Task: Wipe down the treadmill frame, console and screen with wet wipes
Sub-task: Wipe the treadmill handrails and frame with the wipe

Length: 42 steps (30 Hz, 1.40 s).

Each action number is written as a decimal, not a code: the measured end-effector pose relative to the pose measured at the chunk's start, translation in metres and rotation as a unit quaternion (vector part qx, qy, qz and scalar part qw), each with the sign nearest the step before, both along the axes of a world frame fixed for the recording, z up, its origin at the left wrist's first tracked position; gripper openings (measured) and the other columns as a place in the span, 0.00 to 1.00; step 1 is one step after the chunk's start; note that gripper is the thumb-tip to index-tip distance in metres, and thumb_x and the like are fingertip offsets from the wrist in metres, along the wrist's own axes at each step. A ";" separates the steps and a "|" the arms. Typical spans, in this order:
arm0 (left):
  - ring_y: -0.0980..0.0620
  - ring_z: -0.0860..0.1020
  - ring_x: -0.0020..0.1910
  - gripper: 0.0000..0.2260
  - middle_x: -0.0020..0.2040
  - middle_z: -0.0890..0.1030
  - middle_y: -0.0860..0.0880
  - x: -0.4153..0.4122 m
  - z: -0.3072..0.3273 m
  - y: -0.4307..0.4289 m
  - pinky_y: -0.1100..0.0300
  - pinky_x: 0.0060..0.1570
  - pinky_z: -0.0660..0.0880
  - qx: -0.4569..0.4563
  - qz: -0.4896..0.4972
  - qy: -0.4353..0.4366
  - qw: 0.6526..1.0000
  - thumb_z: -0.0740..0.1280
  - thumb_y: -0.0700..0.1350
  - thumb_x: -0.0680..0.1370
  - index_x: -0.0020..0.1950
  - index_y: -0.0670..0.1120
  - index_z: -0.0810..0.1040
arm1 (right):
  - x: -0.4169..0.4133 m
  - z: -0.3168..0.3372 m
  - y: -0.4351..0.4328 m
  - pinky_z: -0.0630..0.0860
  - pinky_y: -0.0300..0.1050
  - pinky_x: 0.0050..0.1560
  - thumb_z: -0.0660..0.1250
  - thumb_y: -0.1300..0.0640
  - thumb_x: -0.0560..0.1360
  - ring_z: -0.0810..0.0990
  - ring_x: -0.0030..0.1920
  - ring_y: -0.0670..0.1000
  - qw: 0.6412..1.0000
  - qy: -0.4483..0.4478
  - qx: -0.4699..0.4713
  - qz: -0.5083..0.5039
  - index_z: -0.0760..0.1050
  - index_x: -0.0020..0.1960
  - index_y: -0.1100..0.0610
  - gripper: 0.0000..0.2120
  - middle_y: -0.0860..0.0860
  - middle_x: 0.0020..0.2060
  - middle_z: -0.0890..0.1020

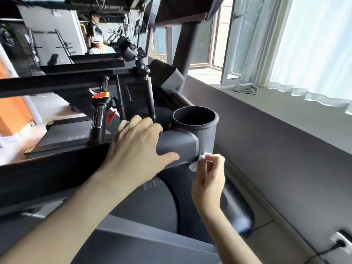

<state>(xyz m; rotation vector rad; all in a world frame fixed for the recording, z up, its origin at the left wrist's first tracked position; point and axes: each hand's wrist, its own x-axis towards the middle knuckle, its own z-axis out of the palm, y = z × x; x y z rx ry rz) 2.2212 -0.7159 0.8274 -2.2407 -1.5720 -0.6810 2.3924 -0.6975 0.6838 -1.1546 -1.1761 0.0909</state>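
Far left, an orange wall panel [11, 103]. Next, a black tubular clamp with an orange band [101, 96] stands above the dark running belt of a neighbouring treadmill [64, 134].

Centre: my left hand [137, 143] grips the corner of the grey moulded-plastic treadmill console [179, 141], fingers curled over its top edge and thumb stretched along its near face. Just right of that hand, a black cylindrical cup holder [196, 122] rises from the console, open mouth upward.

Below the holder, my right hand [209, 178] pinches a small crumpled white wet wipe [198, 162] between thumb and fingertips. The wipe touches the console's lower right corner, where the grey face meets the holder's wall.

Further right, a crumpled grey-green cloth [245, 88] lies on the pale windowsill [276, 103], beside sheer white curtains [314, 44]. Lower right, a white wall socket [341, 242] carries a black plug.
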 end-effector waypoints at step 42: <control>0.53 0.71 0.53 0.30 0.48 0.78 0.59 0.041 -0.001 -0.003 0.59 0.53 0.57 -0.003 0.134 -0.067 0.989 0.74 0.71 0.64 0.56 0.53 0.82 | 0.072 0.025 0.016 0.65 0.39 0.41 0.55 0.62 0.79 0.71 0.41 0.47 0.973 -0.030 -0.091 0.209 0.68 0.42 0.49 0.11 0.48 0.39 0.69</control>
